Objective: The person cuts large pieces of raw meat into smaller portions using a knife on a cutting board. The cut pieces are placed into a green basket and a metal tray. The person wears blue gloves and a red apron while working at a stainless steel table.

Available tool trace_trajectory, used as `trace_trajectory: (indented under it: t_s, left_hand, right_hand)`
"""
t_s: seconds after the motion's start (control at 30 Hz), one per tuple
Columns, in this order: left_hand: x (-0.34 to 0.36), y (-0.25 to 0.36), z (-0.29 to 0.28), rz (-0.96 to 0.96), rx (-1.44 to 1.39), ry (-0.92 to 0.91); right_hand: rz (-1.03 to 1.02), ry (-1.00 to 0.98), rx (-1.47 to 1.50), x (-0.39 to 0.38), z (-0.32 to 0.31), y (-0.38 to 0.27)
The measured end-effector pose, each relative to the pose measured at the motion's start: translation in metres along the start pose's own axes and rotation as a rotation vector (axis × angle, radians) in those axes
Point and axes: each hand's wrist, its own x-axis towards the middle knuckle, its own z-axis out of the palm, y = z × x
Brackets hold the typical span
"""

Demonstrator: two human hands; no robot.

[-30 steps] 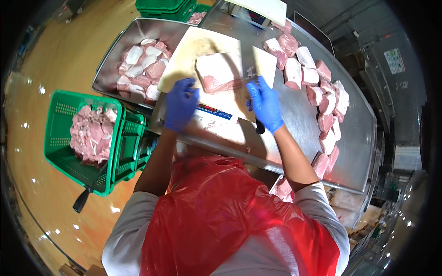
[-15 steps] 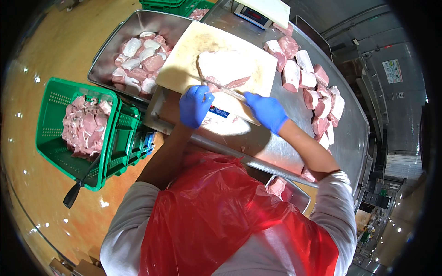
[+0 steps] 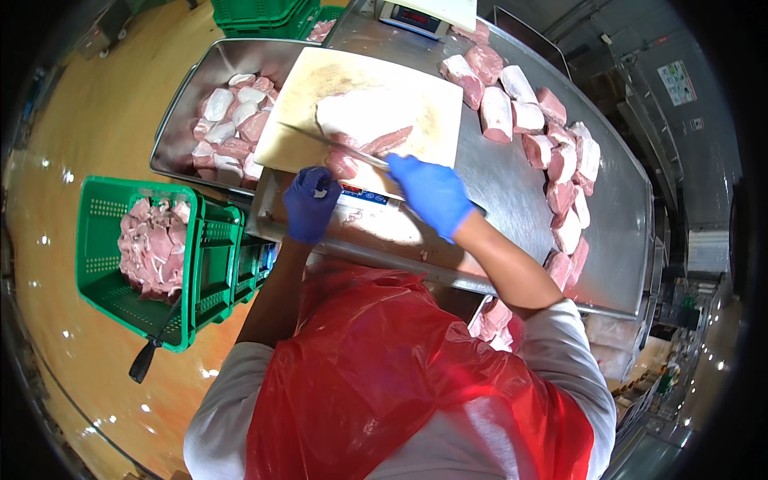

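Observation:
A large piece of raw meat with a white fat cap [image 3: 364, 112] lies on the pale cutting board [image 3: 296, 92]. In my right hand [image 3: 432, 194], gloved in blue, is a knife [image 3: 340, 146], its long blade pointing left across the near part of the meat. Just off the board's near edge is my left hand [image 3: 310, 206], also gloved, its fingers curled closed beside the meat's near end. A small pale spot shows at those fingers; what they hold, if anything, I cannot make out. A blue scale panel [image 3: 364, 194] shows at the board's near edge.
Left of the board stands a steel tub [image 3: 180, 144] of meat chunks; nearer is a green crate [image 3: 96, 272] of trimmings with a black-handled tool. Several meat blocks [image 3: 496, 116] line the steel table [image 3: 608, 240] on the right. Another scale [image 3: 412, 20] stands at the back.
My left hand has drawn back from the meat toward me. The knife has shifted left along with my right hand, and more red meat shows at the near end. The whole view has shifted slightly.

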Motion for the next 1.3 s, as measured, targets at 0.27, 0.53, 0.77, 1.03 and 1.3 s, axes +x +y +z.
trace_trajectory:
  t_s: [0.27, 0.53, 0.77, 1.03, 1.3]
  left_hand:
    - [-0.019, -0.037, -0.015, -0.347, -0.575, 0.253]
    - [-0.024, -0.094, -0.271, -0.207, 0.969, 0.505]
    - [0.125, -0.042, -0.042, 0.242, -0.021, -0.316]
    - [0.095, -0.041, -0.001, -0.017, -0.104, -0.524]
    - [0.02, 0.026, -0.012, 0.086, -0.01, -0.038]
  right_hand:
    - [-0.056, -0.068, -0.245, -0.036, -0.008, 0.05]
    - [0.399, 0.075, 0.606, -0.114, -0.008, 0.104]
    - [0.265, 0.392, 1.559, 0.027, 0.043, 0.051]
    - [0.201, 0.618, 1.402, 0.084, 0.029, 0.074]
    - [0.117, 0.334, 0.436, 0.006, 0.043, 0.001]
